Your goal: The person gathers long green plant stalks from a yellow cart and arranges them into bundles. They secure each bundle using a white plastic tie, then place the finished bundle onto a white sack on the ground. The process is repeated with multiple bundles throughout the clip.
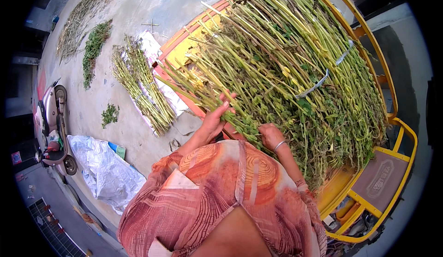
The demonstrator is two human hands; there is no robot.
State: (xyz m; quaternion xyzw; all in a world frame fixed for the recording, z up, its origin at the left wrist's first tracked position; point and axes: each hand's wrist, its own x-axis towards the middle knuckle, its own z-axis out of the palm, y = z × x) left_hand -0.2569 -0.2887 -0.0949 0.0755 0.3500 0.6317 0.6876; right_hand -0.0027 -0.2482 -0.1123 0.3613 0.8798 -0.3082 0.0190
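Observation:
A large heap of cut green-yellow stalks (277, 68), set with pods and looking like sesame, lies in front of me and to my right. My left hand (216, 117) is closed around several stalks at the heap's near left edge, the thumb up and some fingers hidden behind the stems. Close to my body, my right hand (271, 136) makes a fist at the leafy, podded part of the same stalks; its fingertips are hidden. A pale tie strip (314, 85) runs across a bundle farther right.
The heap rests on a yellow and red cart bed (179, 49) with yellow rails (383, 49) and a brown seat panel (381, 174). On the concrete lie tied stalk bundles (143, 88), green plants (96, 49) and a white plastic sheet (106, 169). A scooter (53, 123) stands left.

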